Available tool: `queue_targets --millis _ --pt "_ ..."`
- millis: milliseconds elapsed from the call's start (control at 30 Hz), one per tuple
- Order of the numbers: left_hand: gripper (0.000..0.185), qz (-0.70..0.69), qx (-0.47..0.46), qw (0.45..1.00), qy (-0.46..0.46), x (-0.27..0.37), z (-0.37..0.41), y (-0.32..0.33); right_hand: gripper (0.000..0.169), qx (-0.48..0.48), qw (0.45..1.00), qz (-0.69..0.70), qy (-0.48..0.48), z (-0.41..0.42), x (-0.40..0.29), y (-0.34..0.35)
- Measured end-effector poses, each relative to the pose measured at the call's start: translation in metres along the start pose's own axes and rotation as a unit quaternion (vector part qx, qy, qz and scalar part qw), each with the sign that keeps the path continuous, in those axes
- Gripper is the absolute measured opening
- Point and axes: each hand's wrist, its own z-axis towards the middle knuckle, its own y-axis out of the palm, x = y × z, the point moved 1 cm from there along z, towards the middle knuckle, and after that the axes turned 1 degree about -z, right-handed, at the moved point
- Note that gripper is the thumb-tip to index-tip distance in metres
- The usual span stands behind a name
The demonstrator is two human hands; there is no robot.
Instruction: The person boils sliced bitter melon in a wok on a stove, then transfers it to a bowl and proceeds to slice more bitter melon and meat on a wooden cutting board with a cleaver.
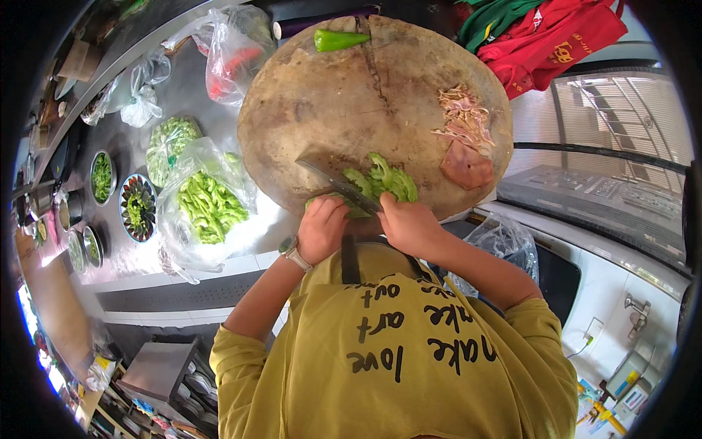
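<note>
My right hand (403,222) grips the handle of a kitchen cleaver (334,183) near the front edge of a round wooden chopping block (307,110). The blade points up and to the left. Under the curled fingers of my left hand (324,222) lies a piece of bitter melon (357,210), mostly hidden by the hand and blade. Just beyond the cleaver sits a small heap of cut bitter melon slices (392,178). A green pepper (340,40) rests at the far side of the block. On the right are shredded meat (465,118) and an uncut meat slice (468,165).
Left of the block, a plastic bag with cut bitter melon (211,207) lies on the metal counter (123,142). Near it are a patterned plate (138,208), a bowl of chopped greens (102,177) and another bag of greens (173,145). An eggplant (323,21) lies behind the block.
</note>
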Motion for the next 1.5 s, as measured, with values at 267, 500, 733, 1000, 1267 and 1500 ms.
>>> queue_targets --millis 267,500,733,1000,1267,1500 --pt "0.027 0.010 -0.012 1.000 -0.006 -0.001 -0.006 0.004 0.020 -0.005 0.999 -0.031 0.009 -0.007 -0.009 0.006" --pt "0.025 0.002 0.008 1.000 0.002 -0.004 -0.002 0.006 0.021 -0.013 1.000 -0.016 0.021 -0.013 -0.011 0.001" --pt "0.024 0.000 0.001 1.000 0.002 -0.007 -0.006 0.006 0.021 -0.028 0.999 0.009 0.013 -0.011 -0.015 -0.009" --pt "0.021 0.013 -0.002 1.000 0.008 -0.007 -0.008 0.006 0.017 -0.016 1.000 -0.002 -0.008 -0.011 -0.016 -0.017" --pt "0.020 0.021 0.000 0.999 0.029 -0.006 -0.009 0.011 0.019 0.032 0.999 0.030 -0.021 -0.007 0.005 0.011" --pt "0.024 0.016 0.010 1.000 0.002 0.005 -0.002 0.029 0.022 0.036 0.999 0.000 0.009 -0.011 0.016 0.004"
